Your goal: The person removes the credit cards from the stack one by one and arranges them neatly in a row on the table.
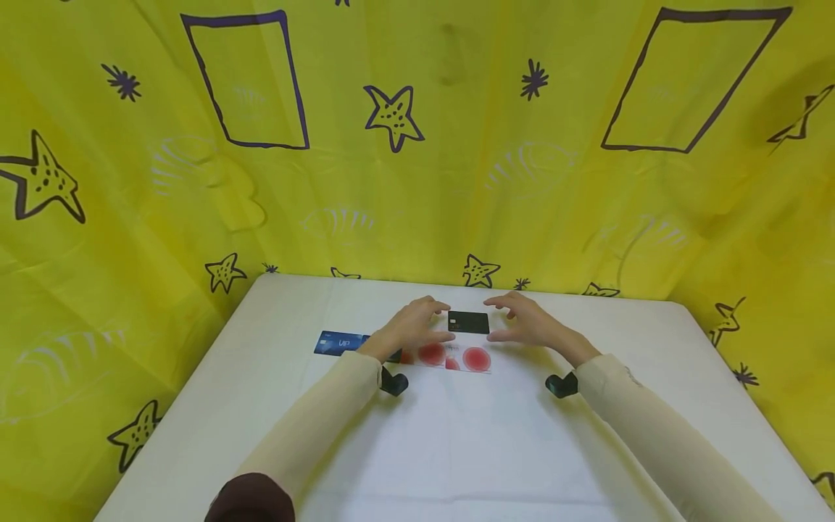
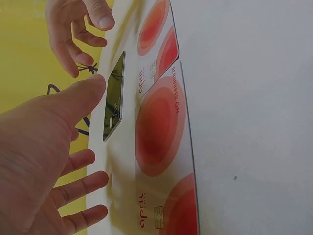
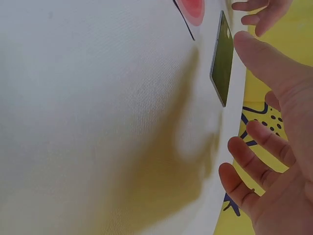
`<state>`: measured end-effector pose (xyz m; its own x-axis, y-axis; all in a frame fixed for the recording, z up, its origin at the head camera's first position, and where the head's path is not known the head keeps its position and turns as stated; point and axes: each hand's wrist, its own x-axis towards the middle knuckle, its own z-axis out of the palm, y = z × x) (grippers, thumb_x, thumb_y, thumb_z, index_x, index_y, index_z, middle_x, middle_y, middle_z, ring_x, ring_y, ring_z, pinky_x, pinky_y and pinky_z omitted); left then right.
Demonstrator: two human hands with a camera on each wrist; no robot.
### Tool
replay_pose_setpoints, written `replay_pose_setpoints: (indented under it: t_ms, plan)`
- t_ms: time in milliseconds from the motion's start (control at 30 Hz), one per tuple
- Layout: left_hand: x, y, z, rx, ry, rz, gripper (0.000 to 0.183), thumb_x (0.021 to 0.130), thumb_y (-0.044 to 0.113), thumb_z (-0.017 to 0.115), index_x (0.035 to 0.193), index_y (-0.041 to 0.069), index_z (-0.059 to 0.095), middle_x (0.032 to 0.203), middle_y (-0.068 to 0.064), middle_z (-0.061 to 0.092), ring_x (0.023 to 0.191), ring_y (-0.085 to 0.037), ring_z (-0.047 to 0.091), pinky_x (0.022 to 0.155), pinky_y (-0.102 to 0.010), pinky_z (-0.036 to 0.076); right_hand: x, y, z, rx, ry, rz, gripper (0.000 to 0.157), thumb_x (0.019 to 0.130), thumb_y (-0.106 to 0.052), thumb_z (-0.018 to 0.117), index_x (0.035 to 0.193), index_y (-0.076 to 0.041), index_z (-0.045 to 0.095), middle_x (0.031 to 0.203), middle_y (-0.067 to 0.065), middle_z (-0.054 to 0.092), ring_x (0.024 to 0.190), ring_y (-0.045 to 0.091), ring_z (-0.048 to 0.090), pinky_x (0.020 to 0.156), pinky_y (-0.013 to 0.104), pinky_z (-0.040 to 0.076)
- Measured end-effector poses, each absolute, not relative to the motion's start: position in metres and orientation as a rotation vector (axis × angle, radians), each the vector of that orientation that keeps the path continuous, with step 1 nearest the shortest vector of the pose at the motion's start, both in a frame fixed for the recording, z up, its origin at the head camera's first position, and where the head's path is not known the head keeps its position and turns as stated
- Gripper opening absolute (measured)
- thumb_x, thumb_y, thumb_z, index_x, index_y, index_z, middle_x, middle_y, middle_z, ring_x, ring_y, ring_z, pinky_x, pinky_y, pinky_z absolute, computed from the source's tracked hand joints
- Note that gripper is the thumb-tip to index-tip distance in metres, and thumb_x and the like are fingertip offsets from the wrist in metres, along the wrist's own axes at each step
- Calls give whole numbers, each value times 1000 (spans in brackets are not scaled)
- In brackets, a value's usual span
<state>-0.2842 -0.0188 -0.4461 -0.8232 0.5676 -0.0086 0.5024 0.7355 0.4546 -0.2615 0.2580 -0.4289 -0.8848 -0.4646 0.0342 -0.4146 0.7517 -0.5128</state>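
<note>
A glossy black bank card (image 1: 468, 322) with a chip lies flat on the white table, towards its far edge. On its left side my left hand (image 1: 414, 322) is held with thumb and fingers spread, holding nothing. Mirroring it on the right, my right hand (image 1: 525, 319) is likewise apart from the card, its fingers loosely bent around air. Two white cards with red circles lie edge to edge in front, one (image 1: 477, 359) fully visible and the other (image 2: 164, 127) close below my left hand. A blue VIP card (image 1: 339, 343) lies left; my left wrist partly hides a dark card beside it.
The white-covered table (image 1: 483, 449) meets a yellow curtain (image 1: 457, 196) printed with stars and fish at its back and sides. Dark wrist devices (image 1: 394, 381) hang under both sleeved forearms. A dark rounded object (image 1: 251, 499) shows at the bottom left.
</note>
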Motion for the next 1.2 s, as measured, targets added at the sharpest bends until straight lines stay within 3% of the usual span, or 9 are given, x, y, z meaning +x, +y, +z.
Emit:
replay_pose_setpoints:
  t_ms: [367, 900, 1200]
  plan:
    - [-293, -12, -446, 863, 2800, 594, 69, 92, 44, 75, 150, 14, 53, 132, -10, 60, 121, -25, 56, 106, -44, 47, -273, 253, -436, -698, 2838, -793, 72, 84, -35, 86, 143, -7, 58, 131, 22, 58, 108, 38, 61, 93, 53, 53]
    - [-297, -5, -449, 826, 2847, 436, 64, 90, 47, 74, 144, 17, 60, 131, -9, 57, 118, -26, 50, 102, -43, 46, -284, 252, -443, -703, 2807, -800, 62, 83, -27, 86, 136, -4, 63, 121, 19, 62, 100, 32, 58, 90, 48, 50]
    - [-297, -4, -447, 788, 2823, 488, 59, 91, 44, 75, 142, 17, 63, 125, -6, 57, 114, -22, 48, 98, -39, 47, -290, 253, -444, -605, 2777, -738, 55, 85, -27, 85, 132, -7, 67, 124, 16, 60, 103, 30, 56, 90, 46, 50]
